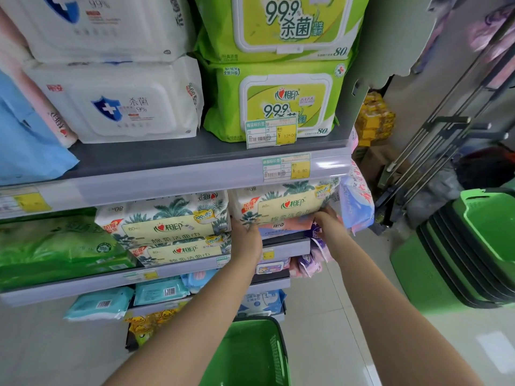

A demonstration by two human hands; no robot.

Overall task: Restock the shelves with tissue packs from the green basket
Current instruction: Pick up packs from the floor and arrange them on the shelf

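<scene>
A tissue pack (284, 204) printed with palm leaves and a cream label sits at the right end of the second shelf (287, 245), on top of flatter pink and blue packs. My left hand (246, 238) holds its lower left corner. My right hand (327, 218) holds its lower right corner. Two more packs of the same kind (167, 227) are stacked just to the left. The green basket (250, 355) stands on the floor below my arms; its inside is mostly hidden.
Above, a grey shelf (178, 162) carries white wipes packs (125, 107) and lime-green wipes packs (278, 101). Green packs (55, 246) lie on the second shelf's left. Lower shelves hold small blue packs. A stack of green baskets (468, 252) and a metal trolley (434, 140) stand to the right.
</scene>
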